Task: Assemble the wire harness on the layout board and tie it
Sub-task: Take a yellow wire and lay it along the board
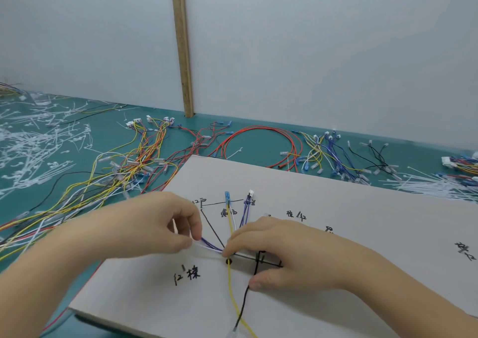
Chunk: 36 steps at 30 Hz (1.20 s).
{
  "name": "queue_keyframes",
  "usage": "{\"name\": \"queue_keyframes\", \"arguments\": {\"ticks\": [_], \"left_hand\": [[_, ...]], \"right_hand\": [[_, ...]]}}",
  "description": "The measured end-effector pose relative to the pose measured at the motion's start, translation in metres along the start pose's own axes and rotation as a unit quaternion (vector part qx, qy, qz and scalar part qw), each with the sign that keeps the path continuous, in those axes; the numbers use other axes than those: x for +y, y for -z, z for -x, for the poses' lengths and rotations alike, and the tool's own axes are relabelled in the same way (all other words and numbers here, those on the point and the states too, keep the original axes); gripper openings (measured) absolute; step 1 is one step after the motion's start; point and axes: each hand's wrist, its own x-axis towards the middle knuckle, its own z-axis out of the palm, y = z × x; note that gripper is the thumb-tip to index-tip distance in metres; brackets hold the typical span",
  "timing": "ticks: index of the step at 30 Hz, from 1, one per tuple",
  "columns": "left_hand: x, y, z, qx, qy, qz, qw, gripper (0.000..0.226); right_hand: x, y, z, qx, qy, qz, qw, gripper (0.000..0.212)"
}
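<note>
Mid-board on the pale grey layout board (336,208), my left hand (144,224) pinches thin purple-and-white wires (209,246); my right hand (279,249) presses their junction flat. Next, I judge: tying.

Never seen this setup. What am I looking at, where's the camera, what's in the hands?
There is no machine here: a person works with two bare hands, filmed by one camera worn on the head, looking forward and down. On the green table lies a pale layout board with hand-drawn black lines and handwritten labels showing where wires go. The left hand pinches a small bunch of purple and white wires. The right hand presses wires down at the drawn junction; a yellow wire and a black wire run out below it. Loose wires and white cable ties lie around.
</note>
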Motion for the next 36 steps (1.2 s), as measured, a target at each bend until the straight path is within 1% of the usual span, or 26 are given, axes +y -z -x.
{"name": "queue_keyframes", "arguments": {"ticks": [2, 5, 8, 12, 15, 19, 24, 26, 30, 33, 34, 35, 36], "left_hand": [[-0.010, 0.016, -0.006, -0.012, 0.000, -0.002, 1.000, 0.021], [-0.027, 0.029, -0.016, 0.020, -0.021, 0.063, 0.998, 0.028], [-0.037, 0.021, -0.025, 0.037, -0.030, 0.107, 0.993, 0.030], [-0.045, 0.010, -0.030, 0.067, -0.037, 0.150, 0.986, 0.026], [-0.049, 0.008, -0.030, 0.087, -0.031, 0.155, 0.984, 0.024], [-0.051, 0.006, -0.034, 0.121, -0.008, 0.132, 0.984, 0.023], [-0.055, 0.003, -0.036, 0.110, 0.022, 0.101, 0.989, 0.029], [-0.055, 0.004, -0.036, 0.111, 0.033, 0.068, 0.991, 0.030], [-0.048, 0.001, -0.036, 0.114, 0.013, -0.004, 0.993, 0.032], [-0.039, 0.003, -0.033, 0.093, 0.039, -0.075, 0.992, 0.033], [-0.035, 0.003, -0.031, 0.097, 0.047, -0.113, 0.988, 0.032], [-0.030, 0.003, -0.029, 0.121, 0.042, -0.151, 0.980, 0.031], [-0.024, 0.001, -0.026, 0.162, 0.018, -0.166, 0.973, 0.030]], "right_hand": [[0.000, 0.000, 0.000, 0.002, 0.001, -0.005, 1.000, 0.040], [-0.001, 0.000, 0.001, 0.002, 0.001, -0.010, 1.000, 0.037], [0.000, -0.001, 0.003, 0.003, 0.004, -0.007, 1.000, 0.037], [0.000, -0.002, 0.003, 0.000, 0.000, -0.002, 1.000, 0.038], [0.000, -0.001, 0.003, -0.002, -0.001, 0.000, 1.000, 0.038], [-0.001, -0.001, 0.004, -0.001, -0.004, -0.005, 1.000, 0.037], [-0.002, -0.002, 0.005, -0.007, -0.010, 0.000, 1.000, 0.036], [-0.003, -0.002, 0.005, -0.009, -0.006, 0.008, 1.000, 0.035], [-0.004, -0.001, 0.005, -0.010, 0.001, 0.015, 1.000, 0.032], [-0.004, -0.002, 0.006, -0.012, 0.003, 0.020, 1.000, 0.032], [-0.004, -0.002, 0.006, -0.011, 0.003, 0.020, 1.000, 0.033], [-0.004, -0.002, 0.006, -0.010, 0.002, 0.019, 1.000, 0.033], [-0.005, -0.002, 0.007, -0.011, 0.002, 0.021, 1.000, 0.032]]}}
